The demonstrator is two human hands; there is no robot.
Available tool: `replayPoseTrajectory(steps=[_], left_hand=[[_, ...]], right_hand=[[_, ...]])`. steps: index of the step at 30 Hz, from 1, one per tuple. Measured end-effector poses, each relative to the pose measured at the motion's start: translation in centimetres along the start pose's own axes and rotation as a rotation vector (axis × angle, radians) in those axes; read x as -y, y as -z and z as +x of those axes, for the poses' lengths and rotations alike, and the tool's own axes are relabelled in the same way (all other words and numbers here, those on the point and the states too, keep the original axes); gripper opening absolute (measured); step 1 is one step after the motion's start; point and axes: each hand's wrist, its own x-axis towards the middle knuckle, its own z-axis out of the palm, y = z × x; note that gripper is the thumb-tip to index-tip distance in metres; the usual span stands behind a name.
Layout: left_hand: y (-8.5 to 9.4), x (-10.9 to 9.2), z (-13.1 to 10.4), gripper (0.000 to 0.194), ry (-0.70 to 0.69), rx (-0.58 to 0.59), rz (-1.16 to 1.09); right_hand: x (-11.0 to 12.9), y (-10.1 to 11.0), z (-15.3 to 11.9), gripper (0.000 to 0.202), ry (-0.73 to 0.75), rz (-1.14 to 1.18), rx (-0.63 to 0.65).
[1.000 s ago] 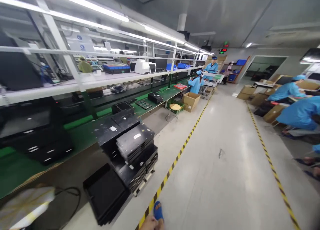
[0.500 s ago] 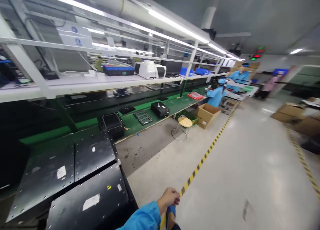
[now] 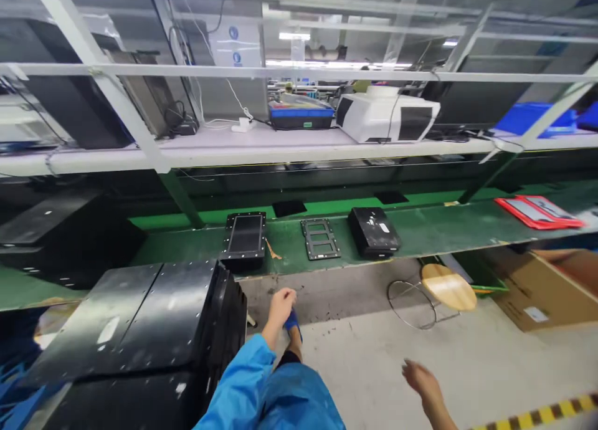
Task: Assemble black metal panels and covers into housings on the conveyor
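Note:
My left hand, in a blue sleeve, hangs in front of the green bench with its fingers curled in and nothing seen in them. Lower right, my right hand is over the floor, its fingers smeared by motion; I see no object with it. Nearest beyond the left hand, on the bench, are a black case with a framed panel, a flat black frame with three openings and a closed black box. Both hands are apart from all of these.
Stacked black metal cases stand at the left. A round wooden stool and a cardboard box are at the right. Red trays lie on the bench. The upper shelf bears a white machine.
My view has swung left from the aisle to face the bench. My right hand has come into view. The left hand now appears nearer the bench, its fingers still curled.

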Motion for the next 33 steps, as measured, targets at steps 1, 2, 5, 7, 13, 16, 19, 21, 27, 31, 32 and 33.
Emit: replayPoseTrajectory(steps=[1,2,5,7,13,16,19,21,27,31,32,33], left_hand=[[0.2,-0.7,3.3,0.023,-0.037,-0.035,0.011],[0.1,-1.6,6.8,0.022,-0.078,-0.067,0.036],[-1.1,-5.7,18.4,0.024,-0.169,-0.177,0.223],[-1.6,-9.4,26.8,0.037,-0.129,-0.236,0.406],[1.9,-17.8,49.0,0.107,0.000,-0.221,0.808],[5.4,-18.0,56.4,0.133,0.047,-0.092,1.134],[8.2,-16.1,60.8,0.140,0.118,-0.003,1.277],[9.3,-14.8,62.2,0.140,0.139,0.026,1.325],[11.6,-16.7,62.6,0.100,-0.006,-0.049,1.448],[12.8,-21.4,61.8,0.036,-0.024,-0.003,1.291],[12.9,-22.5,61.3,0.027,-0.045,0.018,1.250],[12.8,-23.7,60.5,0.021,-0.084,0.041,1.219]], right_hand=[[2.9,-2.5,2.9,0.036,-0.023,0.024,0.052],[6.1,-5.6,5.5,0.036,-0.031,0.043,0.118],[16.4,-17.5,10.9,0.040,0.080,0.007,0.364],[22.5,-25.7,12.7,0.039,0.200,-0.080,0.552],[32.6,-37.6,14.9,0.045,0.430,-0.268,0.788],[31.9,-36.2,15.9,0.048,0.327,-0.116,0.832],[28.7,-32.6,16.5,0.044,0.229,-0.140,0.794],[26.8,-30.1,16.5,0.041,0.188,-0.233,0.775],[28.2,-27.8,18.0,0.030,0.247,-0.485,0.848],[32.8,-29.2,20.6,0.031,0.377,-0.470,0.765],[33.8,-29.5,21.2,0.032,0.390,-0.452,0.714],[34.6,-29.7,21.8,0.032,0.396,-0.434,0.664]])
